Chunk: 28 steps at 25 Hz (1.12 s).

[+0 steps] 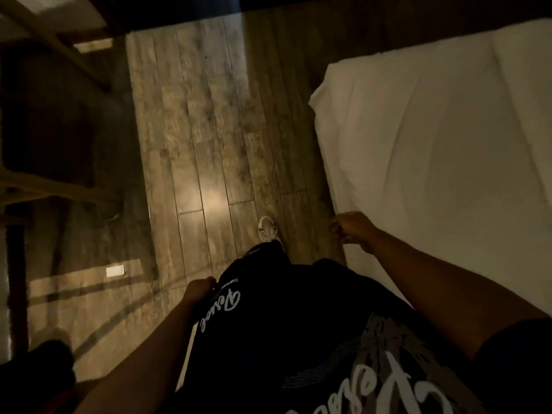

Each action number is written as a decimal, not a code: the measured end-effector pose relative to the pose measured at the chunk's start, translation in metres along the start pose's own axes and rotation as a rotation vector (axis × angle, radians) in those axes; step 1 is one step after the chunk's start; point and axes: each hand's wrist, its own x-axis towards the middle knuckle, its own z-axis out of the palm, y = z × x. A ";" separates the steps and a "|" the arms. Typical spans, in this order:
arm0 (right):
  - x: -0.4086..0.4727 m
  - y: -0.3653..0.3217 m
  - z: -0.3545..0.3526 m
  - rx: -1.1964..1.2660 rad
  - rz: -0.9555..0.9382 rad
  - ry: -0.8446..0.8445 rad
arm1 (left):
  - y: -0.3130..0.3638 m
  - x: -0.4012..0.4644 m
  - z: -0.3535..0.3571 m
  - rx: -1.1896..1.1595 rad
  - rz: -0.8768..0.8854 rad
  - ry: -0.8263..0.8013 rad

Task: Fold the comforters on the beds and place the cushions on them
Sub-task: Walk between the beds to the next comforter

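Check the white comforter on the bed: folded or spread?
Spread. The white comforter lies flat over the bed to its corner, with only shallow creases and no stacked layers in view; the rest is out of frame.

Dim room: wood, cloth, little else legible.
Floor, 12 o'clock: wood-look planks, streaked grain, semi-gloss, one soft glare patch. Bed, 2 o'clock: white cloth cover, matt, smooth with shallow creases. Chair frame, 9 o'clock: pale wood, dull finish. Shirt, 6 o'clock: black matt cloth, white printed script. Shoe: white, material unclear.
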 end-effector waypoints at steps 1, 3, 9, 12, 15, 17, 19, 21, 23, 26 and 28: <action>0.003 -0.011 -0.006 -0.026 0.034 0.032 | 0.042 -0.004 -0.002 -0.009 -0.034 -0.042; 0.016 -0.027 -0.020 -0.154 0.086 0.051 | 0.127 -0.006 -0.011 0.103 0.010 -0.136; 0.053 -0.107 -0.058 -0.185 0.157 0.160 | 0.370 -0.003 -0.004 0.147 0.275 -0.241; 0.090 -0.156 -0.071 -0.264 0.175 0.089 | 0.469 0.004 0.018 0.148 0.337 -0.276; 0.136 -0.212 -0.087 -0.092 0.223 0.090 | 0.535 0.010 0.028 0.202 0.319 -0.237; 0.166 -0.272 -0.104 -0.002 0.189 0.082 | 0.571 0.014 0.028 0.261 0.272 -0.173; 0.185 -0.346 -0.119 0.086 0.131 0.065 | 0.598 0.022 0.027 0.303 0.203 -0.113; 0.203 -0.414 -0.130 0.170 0.099 0.027 | 0.621 0.031 0.022 0.397 0.221 -0.039; 0.217 -0.481 -0.142 0.158 0.041 0.002 | 0.644 0.041 0.019 0.439 0.259 0.008; 0.247 -0.572 -0.156 0.174 -0.037 -0.011 | 0.692 0.064 0.020 0.445 0.181 0.016; 0.268 -0.623 -0.166 0.173 -0.074 0.009 | 0.742 0.088 0.024 0.533 0.178 0.055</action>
